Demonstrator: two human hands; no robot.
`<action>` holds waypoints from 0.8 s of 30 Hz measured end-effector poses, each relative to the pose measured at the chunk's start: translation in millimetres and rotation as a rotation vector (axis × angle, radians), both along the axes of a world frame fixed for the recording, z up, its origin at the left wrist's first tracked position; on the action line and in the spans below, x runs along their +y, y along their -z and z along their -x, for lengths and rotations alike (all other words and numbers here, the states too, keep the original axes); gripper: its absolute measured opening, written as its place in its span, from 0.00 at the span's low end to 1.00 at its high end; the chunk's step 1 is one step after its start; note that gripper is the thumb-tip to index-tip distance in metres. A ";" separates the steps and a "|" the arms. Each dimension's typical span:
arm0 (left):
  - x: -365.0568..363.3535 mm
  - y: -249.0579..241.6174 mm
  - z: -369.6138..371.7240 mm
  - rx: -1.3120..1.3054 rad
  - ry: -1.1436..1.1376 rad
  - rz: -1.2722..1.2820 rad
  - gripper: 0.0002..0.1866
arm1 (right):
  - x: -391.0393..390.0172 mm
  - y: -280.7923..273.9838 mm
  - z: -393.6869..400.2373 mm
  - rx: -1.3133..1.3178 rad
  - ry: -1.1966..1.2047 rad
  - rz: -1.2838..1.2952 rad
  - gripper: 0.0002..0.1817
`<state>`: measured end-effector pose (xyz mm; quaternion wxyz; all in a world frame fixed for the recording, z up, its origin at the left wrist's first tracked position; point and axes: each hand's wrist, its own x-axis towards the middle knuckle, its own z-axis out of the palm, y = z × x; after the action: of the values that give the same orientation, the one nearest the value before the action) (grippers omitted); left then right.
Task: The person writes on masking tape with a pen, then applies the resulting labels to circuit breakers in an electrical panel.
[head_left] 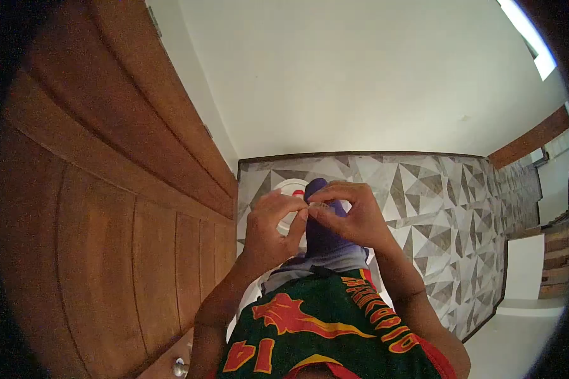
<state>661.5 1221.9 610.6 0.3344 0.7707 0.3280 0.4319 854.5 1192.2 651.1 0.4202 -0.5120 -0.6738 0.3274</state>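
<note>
My left hand [273, 228] and my right hand [355, 216] meet in front of my body, their fingertips almost touching. Each is closed in a thumb-and-finger pinch. A small, pale, see-through piece [322, 205] shows by the right fingertips; its kind is too small to make out. Right below the hands lies purple-blue fabric [322, 239], which blends into greyish cloth over my lap. Behind the left hand, partly hidden, is a round white container [291, 184] with a small red thing [298, 193] at it.
A brown wooden panelled door [107, 221] with a round metal knob [180, 367] stands close on my left. Ahead rises a pale wall [348, 82]. Grey-and-white patterned tiles [436, 221] cover the floor to the right, where a white block-like surface [525, 265] stands.
</note>
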 end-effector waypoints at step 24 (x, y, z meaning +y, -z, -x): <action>226.6 51.9 -33.6 0.179 -0.104 -0.272 0.14 | 192.0 51.8 -32.0 -0.538 0.017 -0.470 0.04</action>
<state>695.1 1448.5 558.7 0.1736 0.8263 0.3345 0.4186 886.5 1384.2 599.3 0.3366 -0.4747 -0.8131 0.0133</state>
